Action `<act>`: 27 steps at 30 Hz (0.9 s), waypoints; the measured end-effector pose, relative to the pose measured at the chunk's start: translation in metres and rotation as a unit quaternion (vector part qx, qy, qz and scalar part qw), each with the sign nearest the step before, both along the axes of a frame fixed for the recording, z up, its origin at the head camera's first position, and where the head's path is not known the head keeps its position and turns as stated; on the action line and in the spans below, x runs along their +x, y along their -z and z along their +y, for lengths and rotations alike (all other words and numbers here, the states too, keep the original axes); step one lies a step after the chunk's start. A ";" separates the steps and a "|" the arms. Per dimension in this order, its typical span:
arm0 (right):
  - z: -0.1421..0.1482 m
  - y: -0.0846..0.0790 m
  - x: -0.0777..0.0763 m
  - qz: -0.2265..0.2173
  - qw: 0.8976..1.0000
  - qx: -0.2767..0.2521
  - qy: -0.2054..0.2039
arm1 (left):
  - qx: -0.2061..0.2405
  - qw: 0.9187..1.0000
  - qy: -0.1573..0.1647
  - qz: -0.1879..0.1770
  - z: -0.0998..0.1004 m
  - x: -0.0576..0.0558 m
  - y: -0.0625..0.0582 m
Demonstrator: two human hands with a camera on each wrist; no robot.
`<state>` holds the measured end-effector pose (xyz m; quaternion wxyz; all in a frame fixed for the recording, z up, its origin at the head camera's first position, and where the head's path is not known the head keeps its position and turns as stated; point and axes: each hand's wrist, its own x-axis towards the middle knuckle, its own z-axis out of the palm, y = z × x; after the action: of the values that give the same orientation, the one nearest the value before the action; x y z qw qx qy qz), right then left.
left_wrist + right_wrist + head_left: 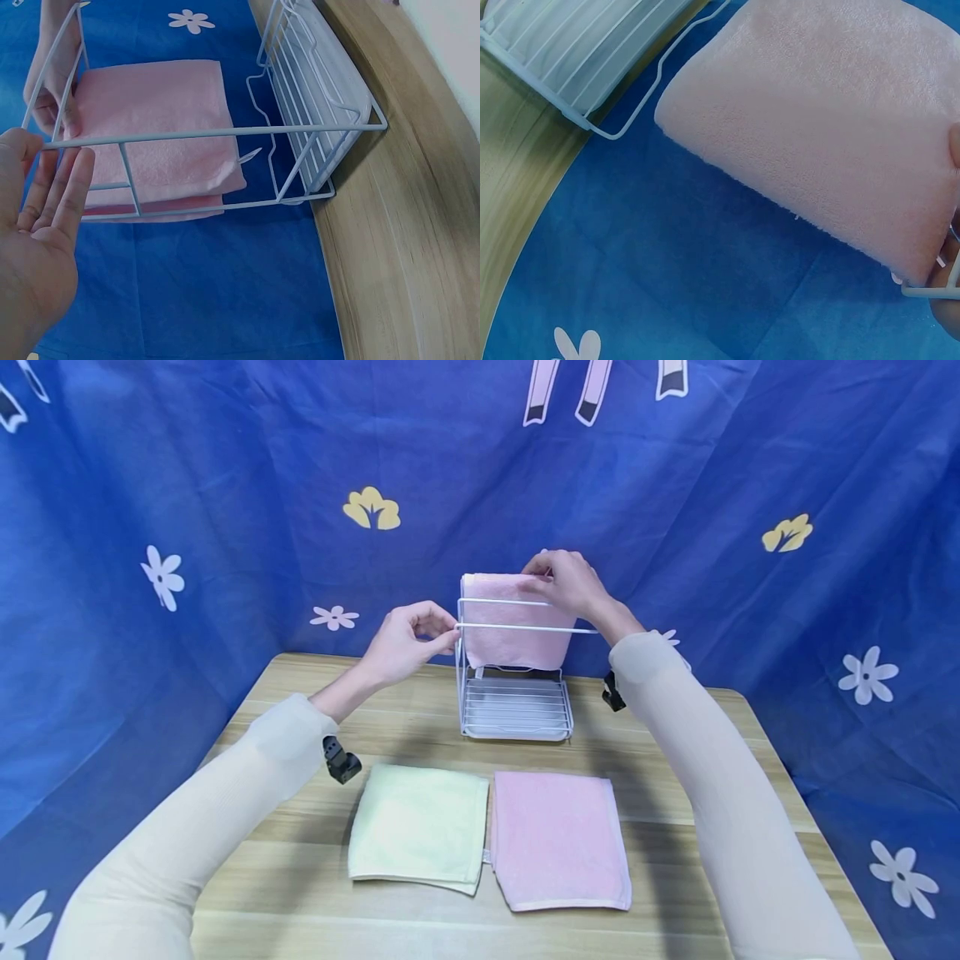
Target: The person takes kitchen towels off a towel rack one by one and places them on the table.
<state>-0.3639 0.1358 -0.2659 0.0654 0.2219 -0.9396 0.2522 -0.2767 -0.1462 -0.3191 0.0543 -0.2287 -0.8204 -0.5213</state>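
A white wire rack (525, 627) stands toward the back of the table, and a folded pink towel (513, 647) hangs over its upper bars. My left hand (408, 639) pinches the rack's upper left front corner between thumb and fingers. At the top right of the rack, my right hand (570, 583) holds the towel's upper edge, thumb on its front. The left wrist view shows the towel (157, 112) hanging inside the frame, with a small white tag at its lower corner. In the right wrist view, the towel (802, 127) covers much of the picture and only a few fingers show.
On the wooden table (300, 852), a folded pale green towel (420, 827) lies beside another folded pink towel (558, 839), both in front of the rack. A tray (517, 737) sits at the rack's base. Blue patterned cloth (450, 460) surrounds the table's back and sides.
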 end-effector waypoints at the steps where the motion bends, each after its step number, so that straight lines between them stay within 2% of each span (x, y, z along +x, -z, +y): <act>1: 0.000 0.000 0.000 0.001 1.000 0.000 0.002 | 0.000 1.000 0.000 0.000 0.000 0.000 0.000; 14: 0.002 -0.001 0.004 0.016 0.999 -0.019 0.021 | 0.001 1.000 -0.001 0.005 -0.001 0.002 0.001; 27: 0.005 -0.015 0.009 0.030 0.998 -0.047 0.032 | -0.003 1.000 -0.002 -0.004 -0.002 0.001 0.000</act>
<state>-0.3554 0.1404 -0.2506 0.1118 0.1960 -0.9309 0.2872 -0.2755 -0.1479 -0.3192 0.0516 -0.2253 -0.8223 -0.5199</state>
